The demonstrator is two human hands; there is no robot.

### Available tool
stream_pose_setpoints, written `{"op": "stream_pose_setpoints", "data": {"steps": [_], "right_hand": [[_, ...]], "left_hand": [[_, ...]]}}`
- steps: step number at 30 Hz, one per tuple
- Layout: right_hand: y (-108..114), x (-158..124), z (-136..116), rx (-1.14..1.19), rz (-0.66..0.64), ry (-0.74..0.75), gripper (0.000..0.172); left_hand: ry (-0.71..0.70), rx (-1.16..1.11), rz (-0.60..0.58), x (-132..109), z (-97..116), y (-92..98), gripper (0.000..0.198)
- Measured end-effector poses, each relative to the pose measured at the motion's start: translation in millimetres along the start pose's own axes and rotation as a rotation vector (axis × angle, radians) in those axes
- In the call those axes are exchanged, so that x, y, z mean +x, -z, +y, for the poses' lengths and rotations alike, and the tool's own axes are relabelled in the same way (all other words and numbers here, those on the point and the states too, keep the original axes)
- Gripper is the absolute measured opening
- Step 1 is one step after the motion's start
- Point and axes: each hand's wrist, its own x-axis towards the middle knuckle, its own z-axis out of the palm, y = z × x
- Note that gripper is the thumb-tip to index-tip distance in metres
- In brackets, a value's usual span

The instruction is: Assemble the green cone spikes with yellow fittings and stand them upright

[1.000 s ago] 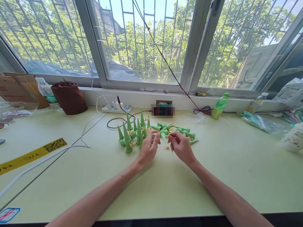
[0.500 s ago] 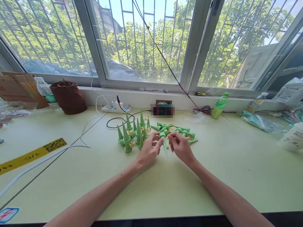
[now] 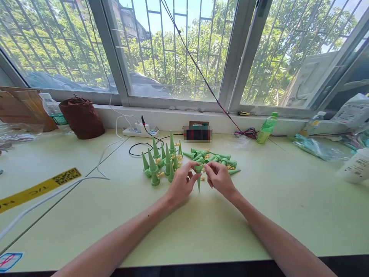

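My left hand (image 3: 181,182) pinches a green plastic cone spike (image 3: 198,175) by its wide top, tip pointing down at the table. My right hand (image 3: 219,177) is at the same cone's top, fingertips closed on a small yellow part that is mostly hidden. Behind my left hand several green cones (image 3: 158,161) stand upright, tips up. Behind my right hand a loose heap of lying green cones (image 3: 215,157) with small yellow pieces rests on the pale green table (image 3: 259,207).
A white power strip (image 3: 140,132) with cables lies near the window sill, a brown pouch (image 3: 82,117) and a water bottle (image 3: 52,109) at left, a green bottle (image 3: 267,129) and plastic bags at right. A yellow tape strip (image 3: 40,188) and white cable (image 3: 57,192) cross the left side.
My left hand took a green cone from the heap, lifted it and turned it tip down. My right hand moved in to the cone's top.
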Motion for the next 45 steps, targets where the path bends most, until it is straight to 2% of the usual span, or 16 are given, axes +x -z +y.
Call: {"op": "stream_pose_setpoints", "data": {"steps": [4,10,14,15,19,22,24,27,36,41,45], "right_hand": [[-0.3,0.0,-3.8,0.065,-0.016,-0.026,0.036],[-2.6,-1.5,-4.9,0.149,0.004,0.006,0.035],[-2.9,-2.6,-5.2,0.152,0.05,0.065,0.035],[-2.8,-2.7,-5.2,0.149,0.061,0.081,0.034],[-2.7,-3.8,-4.4,0.125,0.054,0.117,0.032],[-2.8,-4.9,-3.5,0.088,0.001,0.116,0.032],[-2.8,-5.3,-3.2,0.083,-0.012,0.115,0.032],[-2.5,-5.1,-2.4,0.093,-0.006,0.108,0.032],[0.6,-2.2,5.5,0.065,-0.008,0.043,0.035],[1.3,-2.1,2.0,0.023,-0.019,0.023,0.036],[-0.7,-1.9,1.2,-0.009,-0.015,0.017,0.035]], "left_hand": [[-0.013,0.013,-0.001,-0.8,0.4,0.6,0.024],[0.041,-0.087,0.025,-0.3,5.9,1.5,0.043],[0.082,-0.122,0.081,1.3,7.8,3.4,0.034],[0.095,-0.13,0.078,1.7,7.6,3.8,0.038],[0.224,-0.279,-0.019,2.3,5.6,3.3,0.067],[0.323,-0.409,-0.117,1.8,4.2,1.8,0.071],[0.336,-0.429,-0.156,1.0,2.7,1.3,0.07],[0.304,-0.378,-0.172,0.0,0.5,1.5,0.064],[0.118,-0.196,-0.11,1.2,9.6,3.8,0.036],[0.006,-0.041,-0.061,0.3,1.5,1.4,0.029],[-0.076,0.054,-0.07,-0.2,-4.8,0.7,0.022]]}}
